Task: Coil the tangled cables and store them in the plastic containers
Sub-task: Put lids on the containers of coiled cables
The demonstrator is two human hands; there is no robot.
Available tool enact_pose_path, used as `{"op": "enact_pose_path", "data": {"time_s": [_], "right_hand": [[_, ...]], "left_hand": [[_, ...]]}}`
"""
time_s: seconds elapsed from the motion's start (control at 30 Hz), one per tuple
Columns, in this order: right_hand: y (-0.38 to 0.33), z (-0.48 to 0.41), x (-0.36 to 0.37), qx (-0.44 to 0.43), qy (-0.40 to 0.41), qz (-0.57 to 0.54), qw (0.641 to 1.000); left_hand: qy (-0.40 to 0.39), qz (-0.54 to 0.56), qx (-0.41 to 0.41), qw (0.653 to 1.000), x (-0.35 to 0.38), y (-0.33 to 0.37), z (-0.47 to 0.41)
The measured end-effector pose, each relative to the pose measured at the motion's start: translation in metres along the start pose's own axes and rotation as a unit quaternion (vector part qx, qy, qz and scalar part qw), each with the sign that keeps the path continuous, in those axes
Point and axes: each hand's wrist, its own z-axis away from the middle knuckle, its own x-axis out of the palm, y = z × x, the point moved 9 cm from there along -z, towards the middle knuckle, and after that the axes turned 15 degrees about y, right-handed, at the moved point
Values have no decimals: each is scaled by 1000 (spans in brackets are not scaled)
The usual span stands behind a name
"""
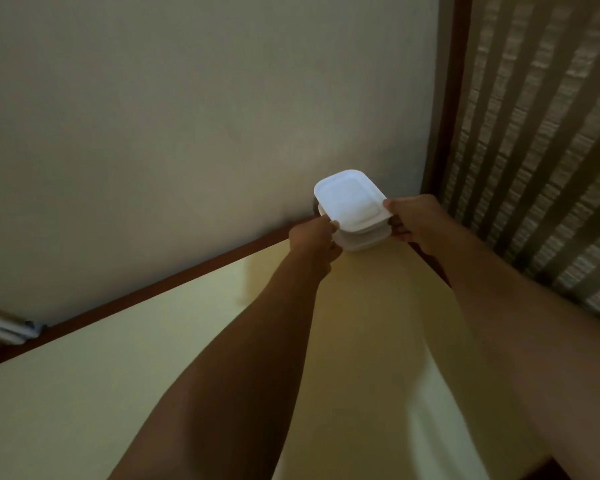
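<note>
Both bare arms stretch out over the pale yellow bench (118,375) toward its far corner. There the white plastic containers (350,200) are stacked one on another, lid uppermost, close against the plain wall (153,116). The left hand (314,239) pinches the stack's near left corner, thumb on the lid's rim and fingers curled beneath. The right hand (413,220) grips the right edge, thumb laid on top of the lid and fingers wrapped round the side. The light is dim and the view a bit smeared, so I cannot tell whether the stack rests on the bench or is held just off it. A dark wooden strip (153,289) runs along the bench's far edge. A slatted screen (534,150) stands to the right, and some pale tubes (7,329) lie at the far left.
</note>
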Motion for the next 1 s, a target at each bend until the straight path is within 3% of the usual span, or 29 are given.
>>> {"op": "enact_pose_path", "data": {"time_s": [0.37,0.47,0.63,0.8,1.0], "right_hand": [[-10,17,-9,12,-9,-24,1000],[-12,33,-31,1,27,-26,999],[0,85,-55,-92,71,0,993],[37,188,-32,-127,3,56,990],[77,337,21,-98,-119,52,987]], "left_hand": [[-35,-21,-26,999,-2,-1,6],[-30,-11,26,999,-25,7,13],[-25,-67,125,990,-84,1,58],[-12,-104,199,974,-173,-36,134],[82,-102,234,963,-307,-65,211]]}}
